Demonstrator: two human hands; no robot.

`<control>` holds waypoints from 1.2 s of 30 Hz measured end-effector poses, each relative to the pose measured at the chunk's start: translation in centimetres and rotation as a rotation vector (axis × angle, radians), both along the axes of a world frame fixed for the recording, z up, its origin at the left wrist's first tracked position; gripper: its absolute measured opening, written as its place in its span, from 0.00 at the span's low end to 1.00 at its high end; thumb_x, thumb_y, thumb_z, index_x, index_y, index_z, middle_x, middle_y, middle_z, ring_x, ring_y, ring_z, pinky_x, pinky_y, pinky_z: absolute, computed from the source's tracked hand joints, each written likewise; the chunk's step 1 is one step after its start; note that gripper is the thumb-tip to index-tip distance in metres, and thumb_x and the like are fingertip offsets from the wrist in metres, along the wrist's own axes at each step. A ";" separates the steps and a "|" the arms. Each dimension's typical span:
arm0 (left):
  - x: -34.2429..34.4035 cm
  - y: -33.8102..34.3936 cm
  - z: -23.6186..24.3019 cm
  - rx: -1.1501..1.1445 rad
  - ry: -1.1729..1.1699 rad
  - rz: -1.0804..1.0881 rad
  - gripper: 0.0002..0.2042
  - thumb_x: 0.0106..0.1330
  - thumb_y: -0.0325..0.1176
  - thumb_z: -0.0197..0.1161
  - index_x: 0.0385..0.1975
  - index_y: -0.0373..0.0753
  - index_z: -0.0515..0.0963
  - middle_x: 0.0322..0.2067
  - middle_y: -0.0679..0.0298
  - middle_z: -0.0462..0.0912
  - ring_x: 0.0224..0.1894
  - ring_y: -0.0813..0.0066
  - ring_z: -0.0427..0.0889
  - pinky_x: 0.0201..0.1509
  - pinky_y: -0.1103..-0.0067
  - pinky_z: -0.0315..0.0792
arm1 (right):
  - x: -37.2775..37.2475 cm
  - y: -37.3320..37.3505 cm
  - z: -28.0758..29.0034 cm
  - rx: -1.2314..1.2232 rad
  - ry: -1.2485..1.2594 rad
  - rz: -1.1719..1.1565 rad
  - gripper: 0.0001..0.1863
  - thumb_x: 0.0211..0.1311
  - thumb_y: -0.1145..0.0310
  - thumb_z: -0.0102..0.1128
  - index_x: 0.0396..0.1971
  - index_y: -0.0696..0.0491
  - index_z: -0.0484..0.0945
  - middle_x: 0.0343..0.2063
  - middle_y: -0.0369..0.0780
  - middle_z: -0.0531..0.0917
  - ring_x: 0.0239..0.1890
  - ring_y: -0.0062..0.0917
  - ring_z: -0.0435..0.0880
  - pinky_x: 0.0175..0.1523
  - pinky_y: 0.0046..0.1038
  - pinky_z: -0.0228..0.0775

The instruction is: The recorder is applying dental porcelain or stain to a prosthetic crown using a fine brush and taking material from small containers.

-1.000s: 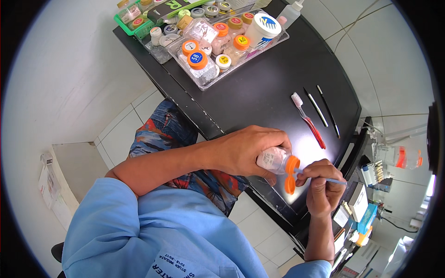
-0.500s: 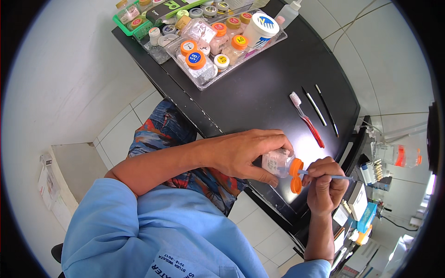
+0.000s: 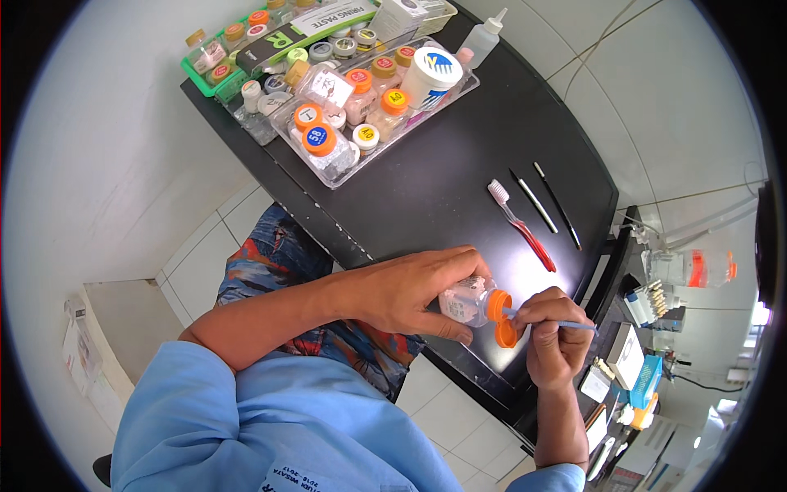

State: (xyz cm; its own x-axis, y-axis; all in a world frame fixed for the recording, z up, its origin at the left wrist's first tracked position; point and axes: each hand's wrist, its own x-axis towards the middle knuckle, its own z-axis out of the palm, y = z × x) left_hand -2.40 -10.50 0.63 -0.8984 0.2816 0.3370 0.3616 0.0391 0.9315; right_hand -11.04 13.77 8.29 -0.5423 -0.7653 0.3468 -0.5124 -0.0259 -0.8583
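Note:
A see-through bottle (image 3: pixel 464 302) lies tipped on its side in my left hand (image 3: pixel 422 297), its mouth toward my right hand. Thumb and fingers wrap round its body. Its orange flip cap (image 3: pixel 498 307) hangs open, with the lid folded downward. My right hand (image 3: pixel 556 340) pinches a thin blue-grey stick (image 3: pixel 578 325). The stick's far end meets the bottle's mouth; its tip is hidden there. Beyond my hands, a red and clear toothbrush (image 3: pixel 523 227), a white-handled pointed tool (image 3: pixel 537 203) and a slim black rod (image 3: pixel 559 209) lie on the black table (image 3: pixel 410 205).
At the table's far left a see-through tray (image 3: pixel 352 174) holds several lidded jars and bottles, including a white tub (image 3: pixel 432 78). Beside it stand a green basket (image 3: pixel 197 82) and a squeeze bottle (image 3: pixel 482 39). A side counter with boxes, including a blue box (image 3: pixel 647 382), is at right.
The whole view has shifted, so the table's things sit farther left. Both hands keep their grips; the stick slopes slightly more, its end still at the bottle's mouth.

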 end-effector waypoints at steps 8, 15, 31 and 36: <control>0.0 -0.2 0.4 -0.012 -0.056 -0.024 0.25 0.61 0.28 0.77 0.57 0.36 0.76 0.48 0.59 0.78 0.51 0.60 0.82 0.55 0.68 0.75 | 0.2 0.5 -0.6 -0.193 -0.162 -0.134 0.18 0.84 0.64 0.55 0.40 0.66 0.80 0.33 0.48 0.82 0.26 0.23 0.83 0.32 0.24 0.77; 0.0 0.1 0.2 0.002 -0.070 0.024 0.27 0.57 0.24 0.73 0.58 0.36 0.73 0.47 0.57 0.79 0.50 0.59 0.83 0.55 0.68 0.76 | 0.1 0.7 0.1 0.002 -0.104 -0.059 0.19 0.85 0.63 0.52 0.42 0.66 0.80 0.31 0.45 0.82 0.26 0.23 0.83 0.32 0.25 0.77; 0.1 0.0 0.1 -0.040 -0.011 0.020 0.30 0.57 0.22 0.72 0.62 0.36 0.74 0.52 0.56 0.77 0.56 0.56 0.81 0.61 0.66 0.74 | 0.7 0.2 0.4 -0.071 -0.405 -0.157 0.19 0.87 0.63 0.49 0.41 0.65 0.78 0.23 0.45 0.84 0.21 0.25 0.86 0.28 0.24 0.80; 0.2 0.1 0.3 -0.068 -0.061 -0.017 0.30 0.58 0.23 0.73 0.63 0.36 0.73 0.52 0.55 0.77 0.57 0.55 0.80 0.62 0.65 0.74 | 1.1 -0.1 0.7 0.067 -0.103 -0.107 0.17 0.85 0.64 0.54 0.40 0.64 0.80 0.26 0.44 0.85 0.24 0.22 0.87 0.30 0.23 0.80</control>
State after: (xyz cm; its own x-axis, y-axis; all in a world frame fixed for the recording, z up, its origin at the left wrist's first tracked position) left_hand -2.24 -10.39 0.95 -0.9116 0.3173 0.2614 0.3055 0.0975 0.9472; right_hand -9.97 13.67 8.98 -0.6521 -0.7205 0.2357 -0.4187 0.0831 -0.9043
